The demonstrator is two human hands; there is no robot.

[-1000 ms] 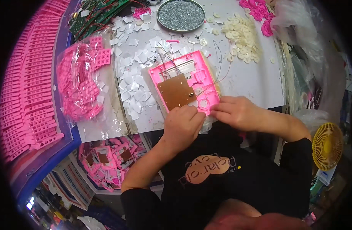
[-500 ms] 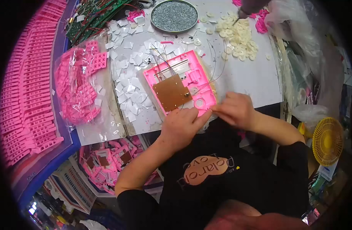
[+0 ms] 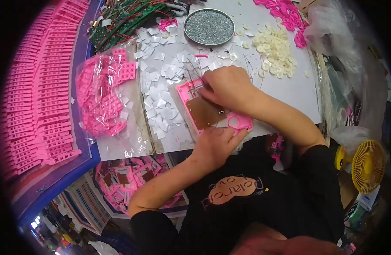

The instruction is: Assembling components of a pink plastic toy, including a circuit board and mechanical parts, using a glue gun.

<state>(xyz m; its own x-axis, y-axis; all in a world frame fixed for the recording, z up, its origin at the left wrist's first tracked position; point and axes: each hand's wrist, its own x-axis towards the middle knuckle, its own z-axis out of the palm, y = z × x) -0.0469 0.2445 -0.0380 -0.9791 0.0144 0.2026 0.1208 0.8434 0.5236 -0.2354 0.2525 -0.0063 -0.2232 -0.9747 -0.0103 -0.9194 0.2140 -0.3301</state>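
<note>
A pink plastic casing [image 3: 245,122] lies on the worktable in front of me, with a brown circuit board [image 3: 203,112] set inside it. My left hand [image 3: 214,145] grips the casing's near edge, thumb toward the corner with the round opening. Across the casing reaches my right hand [image 3: 230,87], its fingers curled together over the far part beside thin wires [image 3: 193,72]. What those fingertips hold, if anything, is hidden. The hand and forearm cover much of the casing's right side.
White square pieces [image 3: 161,102] are scattered left of the casing. Beyond stand a round tin of small metal parts [image 3: 209,27] and a pile of cream discs [image 3: 276,51]. Bagged pink keypads [image 3: 102,97], green circuit boards [image 3: 131,21] and a yellow fan [image 3: 368,166] surround the workspace.
My right hand has moved from the casing's near right corner to its far part. My left hand stays at the near edge. The dark tool at the top right is gone from view.
</note>
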